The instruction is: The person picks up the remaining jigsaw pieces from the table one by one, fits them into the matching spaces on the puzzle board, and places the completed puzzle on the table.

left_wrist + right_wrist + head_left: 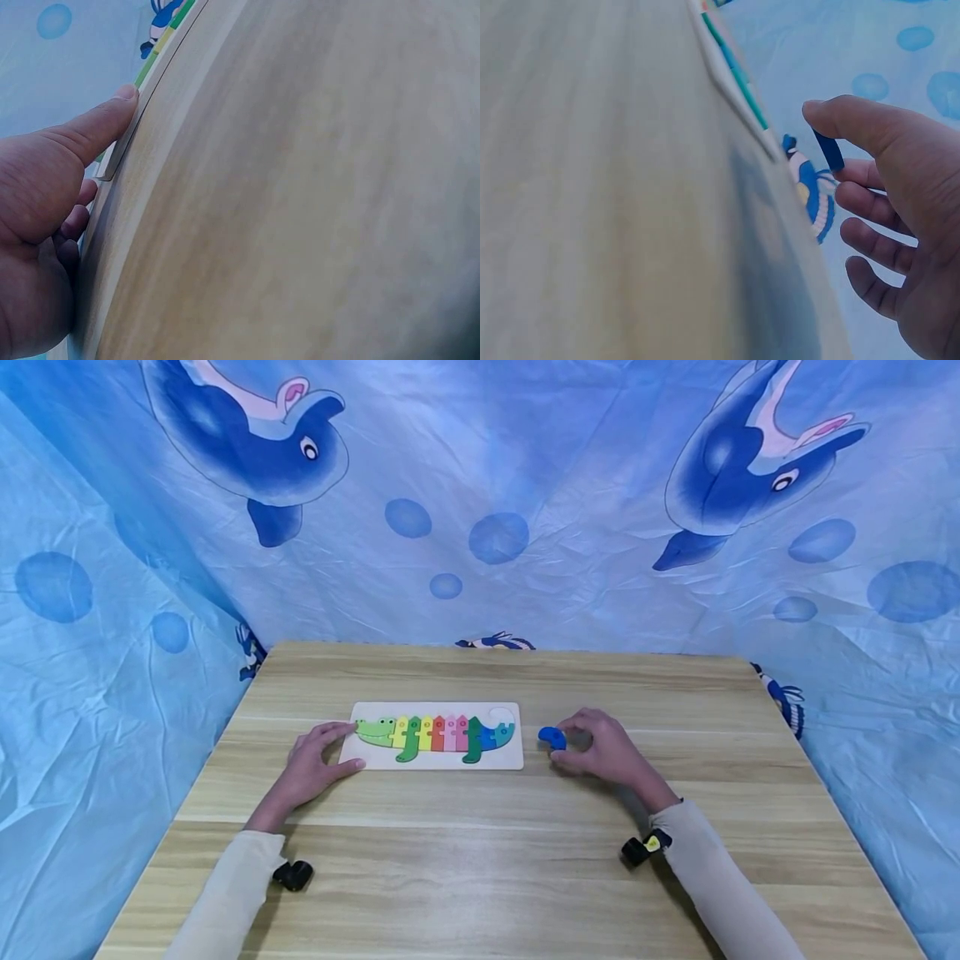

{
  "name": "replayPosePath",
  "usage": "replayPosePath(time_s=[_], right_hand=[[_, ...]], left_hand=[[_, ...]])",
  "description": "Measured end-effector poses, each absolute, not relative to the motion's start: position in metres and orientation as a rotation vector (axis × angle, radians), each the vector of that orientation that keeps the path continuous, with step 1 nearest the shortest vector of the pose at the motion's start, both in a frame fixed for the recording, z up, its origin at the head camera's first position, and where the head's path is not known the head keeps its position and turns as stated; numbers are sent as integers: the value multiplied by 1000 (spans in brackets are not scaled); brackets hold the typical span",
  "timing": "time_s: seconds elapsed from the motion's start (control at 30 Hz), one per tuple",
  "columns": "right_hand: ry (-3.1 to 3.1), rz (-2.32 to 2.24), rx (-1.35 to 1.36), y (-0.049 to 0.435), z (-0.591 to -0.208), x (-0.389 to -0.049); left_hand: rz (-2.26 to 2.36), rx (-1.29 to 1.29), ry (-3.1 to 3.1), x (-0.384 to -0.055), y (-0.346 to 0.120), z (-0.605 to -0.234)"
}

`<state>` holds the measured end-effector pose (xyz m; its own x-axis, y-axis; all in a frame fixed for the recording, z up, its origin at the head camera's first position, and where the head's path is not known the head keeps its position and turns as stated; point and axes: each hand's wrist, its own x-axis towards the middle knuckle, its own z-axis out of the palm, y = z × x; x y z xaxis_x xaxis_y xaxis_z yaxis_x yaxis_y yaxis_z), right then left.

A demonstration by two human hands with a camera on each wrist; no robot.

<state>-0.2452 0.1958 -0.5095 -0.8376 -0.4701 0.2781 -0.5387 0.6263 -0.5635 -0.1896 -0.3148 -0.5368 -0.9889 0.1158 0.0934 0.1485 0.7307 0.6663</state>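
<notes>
A crocodile puzzle board (pixel 435 762) lies flat on the table, several coloured pieces in it and a pale bare spot by the raised tail. At its left end rests my left hand (pixel 309 770), thumb on the near corner and index finger by the crocodile's snout. In the left wrist view the thumb (pixel 105 124) lies straight against the board's edge. To the right of the board, my right hand (pixel 603 747) pinches a curved blue puzzle piece (pixel 552 737) between thumb and fingers. The right wrist view shows this piece (pixel 829 150) edge-on, raised off the table.
The wood-grain table (pixel 465 852) stretches around the board on all sides. A blue cloth (pixel 570 593) with dolphins hangs behind the table and along both sides. Each wrist carries a small black camera (pixel 294 875).
</notes>
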Motion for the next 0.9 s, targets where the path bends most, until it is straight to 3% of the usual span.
replayPosePath(time_s=[0.5,0.9], right_hand=[[-2727,1001,820,176,-479,-265],[-2748,1019,877,160,-477,-287]], left_hand=[[-1108,-227,-2876,-190,-316,-538],[-1123,-223,-2877,-190,-315,-537]])
